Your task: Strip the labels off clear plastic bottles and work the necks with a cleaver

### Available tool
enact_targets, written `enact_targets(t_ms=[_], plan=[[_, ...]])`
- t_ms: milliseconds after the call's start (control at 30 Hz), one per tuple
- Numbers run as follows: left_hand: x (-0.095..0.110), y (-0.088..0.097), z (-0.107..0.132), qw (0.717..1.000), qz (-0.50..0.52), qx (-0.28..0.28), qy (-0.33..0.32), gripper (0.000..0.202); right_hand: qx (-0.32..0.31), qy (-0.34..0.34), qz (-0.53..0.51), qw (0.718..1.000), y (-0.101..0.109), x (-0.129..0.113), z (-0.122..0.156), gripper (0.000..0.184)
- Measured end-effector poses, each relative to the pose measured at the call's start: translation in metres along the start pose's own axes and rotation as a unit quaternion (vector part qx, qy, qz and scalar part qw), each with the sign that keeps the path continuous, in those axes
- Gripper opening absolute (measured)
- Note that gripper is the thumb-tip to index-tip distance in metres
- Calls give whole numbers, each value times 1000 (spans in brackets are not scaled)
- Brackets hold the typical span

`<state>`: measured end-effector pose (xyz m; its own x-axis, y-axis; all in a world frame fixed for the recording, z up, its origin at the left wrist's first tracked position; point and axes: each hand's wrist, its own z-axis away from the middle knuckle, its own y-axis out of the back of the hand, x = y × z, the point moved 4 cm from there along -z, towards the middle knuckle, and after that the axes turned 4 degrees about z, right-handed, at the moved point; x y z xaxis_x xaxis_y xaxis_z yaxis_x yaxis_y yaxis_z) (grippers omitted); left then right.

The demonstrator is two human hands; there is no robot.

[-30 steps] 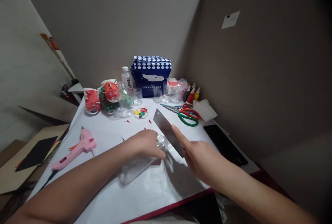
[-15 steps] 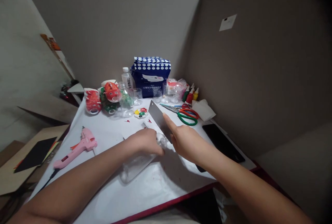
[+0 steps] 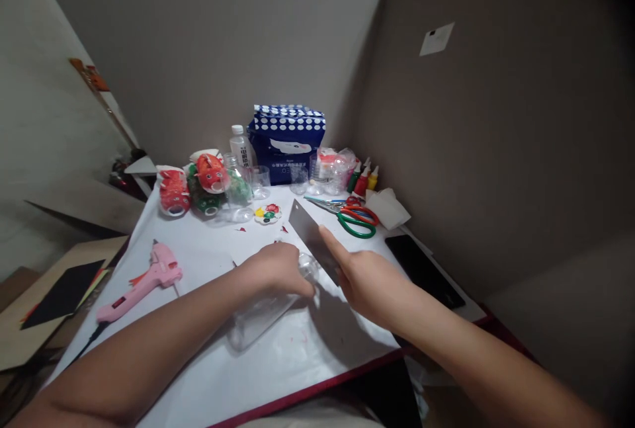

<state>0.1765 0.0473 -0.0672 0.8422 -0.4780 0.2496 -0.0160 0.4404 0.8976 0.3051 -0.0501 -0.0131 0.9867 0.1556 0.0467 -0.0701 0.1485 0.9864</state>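
Observation:
A clear plastic bottle [image 3: 258, 322] lies on its side on the white-covered table. My left hand [image 3: 282, 269] is closed around it from above and partly hides it. In my right hand [image 3: 370, 279] is a kitchen cleaver [image 3: 312, 236], with my index finger stretched along its broad grey blade. The blade stands just right of the bottle's end beyond my left fingers. Whether its edge touches the bottle I cannot tell. The cleaver's handle is hidden in my fist. Behind my left hand lie a paint palette [image 3: 268, 214] and small red scraps.
A pink glue gun [image 3: 143, 279] lies at left. Red and green fish crafts [image 3: 212, 175] and a blue bag [image 3: 288, 143] stand behind. Scissors [image 3: 357, 223], paint bottles [image 3: 362, 180], white tissues [image 3: 388, 208] and a black phone [image 3: 424, 269] lie at right.
My right hand and the cleaver have moved slightly right and toward me, away from the bottle's end. My left hand stays on the bottle.

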Motion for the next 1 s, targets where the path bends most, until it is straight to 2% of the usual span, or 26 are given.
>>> enact_targets(t_ms=[100, 167, 267, 367, 467, 600, 800, 900, 1000], plan=[[0, 0, 0, 1000, -4, -8, -3, 57, 34, 3, -14, 999, 5, -2, -15, 77], [-2, -2, 0, 1000, 3, -13, -10, 59, 43, 5, -27, 999, 3, 0, -14, 76], [-4, -3, -1, 1000, 5, 0, -17, 59, 36, 9, -43, 998, -8, 6, 2, 78], [-6, -5, -3, 1000, 10, 6, -23, 59, -2, 12, -48, 999, -22, 12, 26, 81], [-6, -5, -6, 1000, 15, -8, -26, 56, -12, 1, -73, 997, -26, 19, 37, 83], [-5, -3, -7, 999, 17, -28, -23, 50, 25, -20, -126, 992, -13, 22, 19, 77], [-6, -3, -6, 999, 20, -43, -15, 48, 68, -6, -136, 988, 6, 12, -23, 75], [-7, -3, -5, 999, 30, -35, -9, 48, 68, -4, -120, 990, -2, 13, -17, 75], [-7, -3, -5, 999, 28, -14, -17, 52, 51, 4, -84, 995, -18, 16, 5, 78]])
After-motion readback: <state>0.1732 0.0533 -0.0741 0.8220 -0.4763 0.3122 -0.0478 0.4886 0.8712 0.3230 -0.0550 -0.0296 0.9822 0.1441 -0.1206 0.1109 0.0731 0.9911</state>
